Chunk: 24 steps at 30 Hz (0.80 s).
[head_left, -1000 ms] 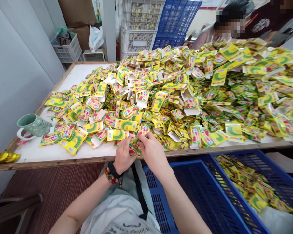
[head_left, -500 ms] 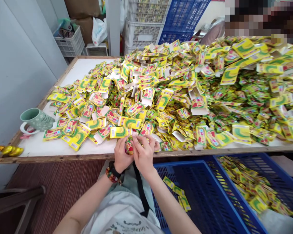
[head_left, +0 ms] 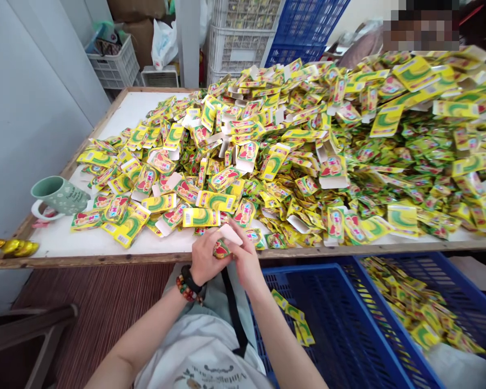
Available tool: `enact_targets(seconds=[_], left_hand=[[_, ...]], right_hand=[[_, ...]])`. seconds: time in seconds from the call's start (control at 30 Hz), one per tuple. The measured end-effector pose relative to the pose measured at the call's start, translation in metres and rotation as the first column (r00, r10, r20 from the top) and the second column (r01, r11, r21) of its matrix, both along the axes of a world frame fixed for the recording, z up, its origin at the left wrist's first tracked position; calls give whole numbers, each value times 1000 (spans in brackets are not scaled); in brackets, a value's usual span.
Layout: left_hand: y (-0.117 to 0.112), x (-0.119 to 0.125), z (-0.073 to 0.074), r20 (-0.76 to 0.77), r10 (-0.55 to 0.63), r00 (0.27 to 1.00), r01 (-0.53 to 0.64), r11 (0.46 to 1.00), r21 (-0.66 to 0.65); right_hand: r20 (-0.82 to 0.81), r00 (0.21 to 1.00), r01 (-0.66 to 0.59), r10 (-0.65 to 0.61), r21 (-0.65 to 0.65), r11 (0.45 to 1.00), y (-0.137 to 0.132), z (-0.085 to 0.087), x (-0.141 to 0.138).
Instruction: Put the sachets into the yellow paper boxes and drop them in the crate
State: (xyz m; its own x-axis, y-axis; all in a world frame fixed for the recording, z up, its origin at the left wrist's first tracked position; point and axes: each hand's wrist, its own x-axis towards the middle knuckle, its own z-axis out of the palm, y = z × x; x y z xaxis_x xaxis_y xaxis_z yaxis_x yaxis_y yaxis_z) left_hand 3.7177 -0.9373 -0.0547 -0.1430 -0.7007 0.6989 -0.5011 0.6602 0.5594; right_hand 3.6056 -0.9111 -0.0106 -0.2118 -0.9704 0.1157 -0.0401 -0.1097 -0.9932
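Both your forearms (head_left: 283, 324) reach forward and slant inward. Your left hand (head_left: 203, 258) is curled in a grip, your right hand (head_left: 247, 262) just beside it, thumb angled toward the left, fingers bent. Your wrists sit close but apart.

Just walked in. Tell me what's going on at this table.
A person holds a small printed pack, its white flap showing, between the left hand and right hand, at the near edge of a table. A heap of yellow cartons and packets covers much of it. Below, one blue crate holds a few yellow packs; the second blue crate beside it holds many more.
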Motion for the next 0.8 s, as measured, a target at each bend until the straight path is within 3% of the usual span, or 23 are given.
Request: enact_targets(seconds=[0.1,0.27,0.33,0.47,0.67,0.73,0.8], left_hand=[[1,1,0,-25,-28,999,29,998,55],[3,0,2,-6,-59,998,59,991,121],[2,0,0,2,-28,1000,28,995,97],[1,-1,-1,-17,-17,1000,19,991,132],[4,0,9,-71,-69,995,78,987,137],[6,4,14,-10,-147,989,147,983,112],[9,12,19,66,-213,975,205,972,111]], right_hand=[[124,984,-134,126,60,989,3,-2,5],[38,999,32,-35,69,997,2,0,7],[20,1000,16,-17,50,999,-1,0,5],[-165,984,-84,73,-60,995,-3,-3,0],[-523,850,-210,65,-224,952,5,-3,3],[-556,831,-199,31,-245,949,18,3,-11],[-617,782,-70,-88,-226,972,35,10,-38]])
